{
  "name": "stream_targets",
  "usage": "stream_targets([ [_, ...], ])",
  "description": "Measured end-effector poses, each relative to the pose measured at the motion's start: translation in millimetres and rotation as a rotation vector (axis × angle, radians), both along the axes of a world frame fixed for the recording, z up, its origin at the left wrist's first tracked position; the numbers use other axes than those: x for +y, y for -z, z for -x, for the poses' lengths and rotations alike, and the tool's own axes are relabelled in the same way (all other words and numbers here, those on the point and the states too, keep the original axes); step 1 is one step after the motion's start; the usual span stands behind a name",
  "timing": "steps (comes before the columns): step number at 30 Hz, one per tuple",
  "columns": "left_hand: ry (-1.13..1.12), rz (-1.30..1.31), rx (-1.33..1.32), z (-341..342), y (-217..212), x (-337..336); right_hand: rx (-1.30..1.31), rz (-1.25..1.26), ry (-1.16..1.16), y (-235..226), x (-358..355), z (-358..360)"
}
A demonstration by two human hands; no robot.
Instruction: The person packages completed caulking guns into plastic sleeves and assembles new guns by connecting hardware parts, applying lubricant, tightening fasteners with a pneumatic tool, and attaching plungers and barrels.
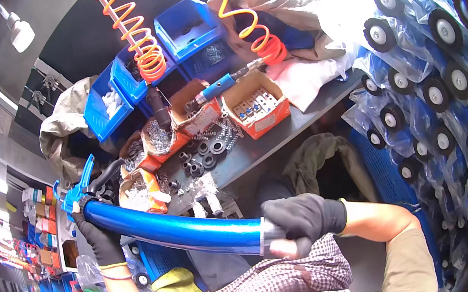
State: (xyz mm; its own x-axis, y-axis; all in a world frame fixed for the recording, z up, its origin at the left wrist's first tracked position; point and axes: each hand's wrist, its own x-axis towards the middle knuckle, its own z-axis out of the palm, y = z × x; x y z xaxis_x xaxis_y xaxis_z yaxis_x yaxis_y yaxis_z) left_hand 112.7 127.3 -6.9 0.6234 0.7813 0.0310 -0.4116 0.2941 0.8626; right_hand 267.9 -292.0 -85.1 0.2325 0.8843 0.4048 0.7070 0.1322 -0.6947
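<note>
A long, shiny blue tube (180, 227) lies across the front of my body, its left end raised a little. My left hand (103, 244), in a black glove, supports it from below near a black collar at that end. Beyond the collar, a blue head piece with lever-like arms (79, 191) sticks out. My right hand (307, 218), also gloved, closes round the grey cap (267, 236) at the other end, and a bare fingertip shows there. Part of my left fingers is hidden behind the tube.
Past the tube, a dark workbench (280, 140) carries orange-edged boxes (260, 122) of small parts, loose springs and black rings (209, 155). Blue bins (187, 29) stand behind. A blue air screwdriver (215, 88) hangs on a coiled orange hose (271, 48). Bagged black-tyred wheels (438, 92) crowd the right side.
</note>
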Motion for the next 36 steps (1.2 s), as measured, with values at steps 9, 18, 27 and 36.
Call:
stream_targets([
  [9,-0.079,-0.146,-0.187,5,-20,-45,-0.015,-0.702,0.385,42,15,19],
  [18,0.451,-0.245,-0.46,22,-49,-113,1.706,-0.694,0.362,115,70,111],
  [27,1.308,-0.371,0.567,42,-54,-155,1.923,0.034,-1.116,75,55,53],
  [36,1.22,-0.798,0.955,26,-49,-161,1.066,0.48,-0.859,34,53,58],
])
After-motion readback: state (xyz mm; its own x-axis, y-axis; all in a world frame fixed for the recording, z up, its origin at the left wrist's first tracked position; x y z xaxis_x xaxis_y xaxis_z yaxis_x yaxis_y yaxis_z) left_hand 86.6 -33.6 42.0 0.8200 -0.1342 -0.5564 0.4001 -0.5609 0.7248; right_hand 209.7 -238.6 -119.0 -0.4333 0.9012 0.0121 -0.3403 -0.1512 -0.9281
